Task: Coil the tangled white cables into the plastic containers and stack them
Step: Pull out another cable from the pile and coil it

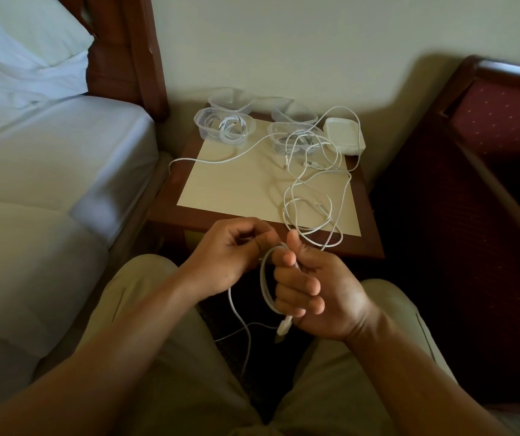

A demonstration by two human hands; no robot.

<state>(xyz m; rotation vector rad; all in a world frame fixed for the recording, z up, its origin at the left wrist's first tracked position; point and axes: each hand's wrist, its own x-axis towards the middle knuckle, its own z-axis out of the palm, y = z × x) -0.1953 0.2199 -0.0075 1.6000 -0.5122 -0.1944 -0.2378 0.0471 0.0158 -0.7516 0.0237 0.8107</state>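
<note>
My right hand (315,291) grips a few loops of a white cable (266,287), its plug end (284,327) hanging below the fingers. My left hand (230,256) pinches the same cable just left of the loops. The cable runs up onto the bedside table (230,187), where loose tangled white cables (312,196) lie. At the table's back stand clear plastic containers: one (224,129) holds a coiled cable, another (296,138) holds cable with strands spilling out, two more (232,100) (293,110) stand behind. A stack of lids (345,136) sits at the right.
A bed (47,158) with a white sheet and a pillow lies to the left, its wooden headboard (132,58) against the wall. A dark red upholstered chair (479,190) stands at the right. My knees in beige trousers fill the bottom of the view.
</note>
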